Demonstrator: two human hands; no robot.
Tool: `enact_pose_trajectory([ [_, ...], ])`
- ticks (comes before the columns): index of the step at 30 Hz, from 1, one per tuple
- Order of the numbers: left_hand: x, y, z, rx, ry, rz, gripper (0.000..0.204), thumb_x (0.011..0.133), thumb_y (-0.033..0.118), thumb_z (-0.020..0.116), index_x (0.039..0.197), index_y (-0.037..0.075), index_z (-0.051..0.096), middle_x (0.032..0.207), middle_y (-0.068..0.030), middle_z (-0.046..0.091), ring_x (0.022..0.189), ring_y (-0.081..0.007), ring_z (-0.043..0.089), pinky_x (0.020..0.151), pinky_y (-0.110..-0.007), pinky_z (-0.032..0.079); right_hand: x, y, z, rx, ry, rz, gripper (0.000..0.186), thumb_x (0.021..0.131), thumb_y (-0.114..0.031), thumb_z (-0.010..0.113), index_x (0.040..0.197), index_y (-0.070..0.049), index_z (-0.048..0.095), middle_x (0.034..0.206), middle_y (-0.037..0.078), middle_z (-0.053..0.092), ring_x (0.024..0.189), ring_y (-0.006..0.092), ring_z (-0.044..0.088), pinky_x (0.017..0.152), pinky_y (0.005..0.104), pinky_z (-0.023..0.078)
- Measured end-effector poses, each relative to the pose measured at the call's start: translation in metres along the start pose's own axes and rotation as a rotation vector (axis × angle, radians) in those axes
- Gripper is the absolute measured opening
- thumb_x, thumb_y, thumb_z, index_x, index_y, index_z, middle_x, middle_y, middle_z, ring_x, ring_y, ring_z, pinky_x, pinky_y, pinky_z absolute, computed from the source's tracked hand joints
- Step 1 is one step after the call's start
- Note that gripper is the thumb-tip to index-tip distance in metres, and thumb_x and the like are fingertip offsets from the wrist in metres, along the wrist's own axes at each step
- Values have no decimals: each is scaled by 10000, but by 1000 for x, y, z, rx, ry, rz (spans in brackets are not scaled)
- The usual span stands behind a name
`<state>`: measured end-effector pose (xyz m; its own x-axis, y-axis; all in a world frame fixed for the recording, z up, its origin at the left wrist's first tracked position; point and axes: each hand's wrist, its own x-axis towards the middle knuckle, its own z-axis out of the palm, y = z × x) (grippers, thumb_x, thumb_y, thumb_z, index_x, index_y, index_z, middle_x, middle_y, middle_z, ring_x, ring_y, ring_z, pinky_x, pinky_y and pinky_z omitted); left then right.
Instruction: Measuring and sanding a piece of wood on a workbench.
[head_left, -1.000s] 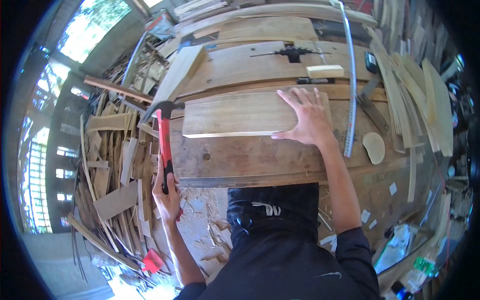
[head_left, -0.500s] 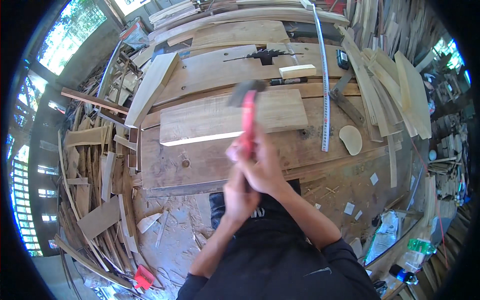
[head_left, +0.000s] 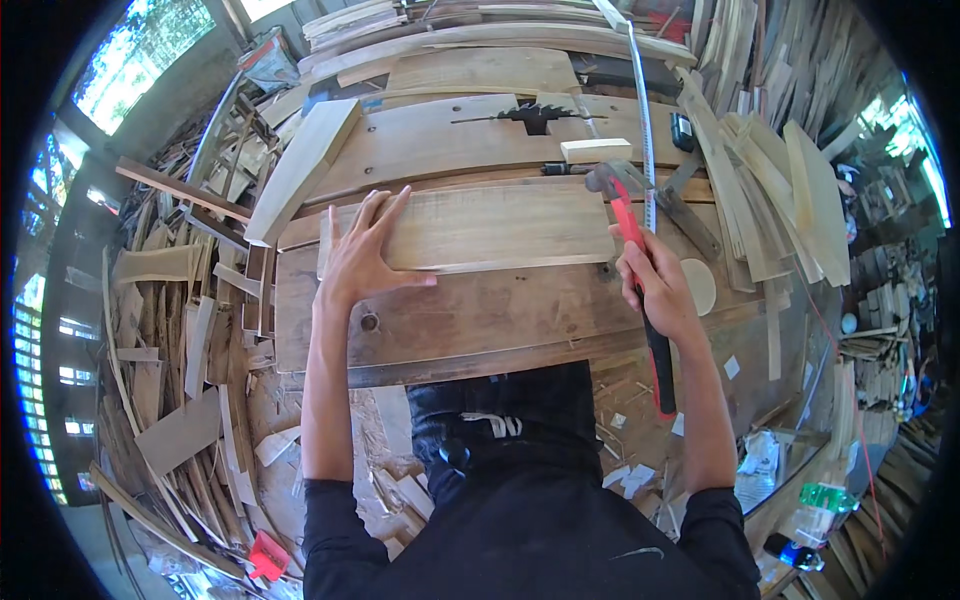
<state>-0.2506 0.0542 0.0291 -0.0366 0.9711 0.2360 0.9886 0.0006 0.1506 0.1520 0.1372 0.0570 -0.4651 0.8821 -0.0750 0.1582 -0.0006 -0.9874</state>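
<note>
My left hand (head_left: 360, 260) is spread over the left end of a pale wooden plank (head_left: 480, 225) lying on the workbench (head_left: 450, 310), fingertips at its far edge and thumb by the near one. My right hand (head_left: 655, 285) grips a red-and-black hammer (head_left: 627, 210) upright at the plank's right end, the head raised over the bench. Behind the plank lie a small light block (head_left: 595, 150) and a dark cylindrical item (head_left: 555, 169). Right of it are a long measuring strip (head_left: 645, 120), a dark metal tool (head_left: 690, 225) and a rounded pale piece (head_left: 700, 287), partly hidden.
A thick board (head_left: 300, 175) lies at the bench's left, beside piled wooden offcuts (head_left: 175, 370). Long slats (head_left: 750, 200) crowd the right side, with a small black device (head_left: 681, 133) near them. A toothed dark blade (head_left: 535, 120) and stacked planks (head_left: 480, 35) are farther back.
The hammer has passed from my left hand, through both hands, to my right. My left hand has moved onto the plank's left end; my right has left the plank's top.
</note>
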Motion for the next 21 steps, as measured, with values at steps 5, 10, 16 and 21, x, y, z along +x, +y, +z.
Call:
enact_pose_trajectory([
  [5, -5, 6, 11, -75, -62, -126, 1375, 498, 793, 900, 1671, 265, 414, 1620, -131, 477, 1540, -313, 427, 1300, -707, 62, 5, -2, 8, -81, 39, 28, 351, 1168, -317, 468, 1351, -50, 605, 775, -7, 554, 547, 68, 511, 513, 238, 428],
  [10, 5, 12, 4, -144, 5, -177, 1323, 474, 748, 936, 1622, 253, 503, 1593, -104, 516, 1505, -292, 480, 1304, -697, 76, 31, -3, 1, -361, 152, 85, 373, 1166, -342, 470, 1251, -32, 660, 736, -4, 565, 567, 78, 545, 522, 262, 435],
  [16, 0, 21, 13, -112, 45, -242, 1296, 507, 738, 933, 1617, 221, 508, 1608, -106, 492, 1513, -284, 466, 1302, -700, 88, 39, -50, -1, -521, 290, -294, 370, 1159, -301, 466, 1212, -2, 677, 661, 104, 556, 597, 239, 580, 614, 404, 462],
  [21, 2, 16, 16, -101, 7, -233, 1342, 506, 790, 903, 1643, 222, 472, 1630, -125, 466, 1539, -297, 428, 1302, -712, 82, 53, -65, 29, -644, 206, -373, 403, 1168, -319, 431, 1191, 25, 639, 697, 198, 599, 644, 383, 630, 633, 489, 469],
])
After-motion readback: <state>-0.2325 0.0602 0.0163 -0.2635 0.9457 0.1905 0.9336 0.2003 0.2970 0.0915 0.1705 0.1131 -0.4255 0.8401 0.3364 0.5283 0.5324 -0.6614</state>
